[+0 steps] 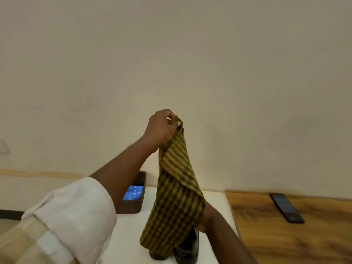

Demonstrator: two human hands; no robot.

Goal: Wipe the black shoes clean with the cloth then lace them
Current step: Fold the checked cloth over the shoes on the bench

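A yellow and black checked cloth (176, 202) hangs in the air in front of me. My left hand (162, 128) is raised high and pinches its top corner. My right hand (206, 220) is lower and grips the cloth's right side, partly hidden behind the fabric. Under the hanging cloth stand the black shoes (185, 248) on the white table top (127, 235); only their lower parts show below the cloth. No laces can be made out.
A dark brown perforated tray (136, 205) holding a blue packet (132, 193) sits behind my left forearm. To the right lies a wooden surface (285, 241) with a black phone (286, 207) on it. A plain wall stands behind.
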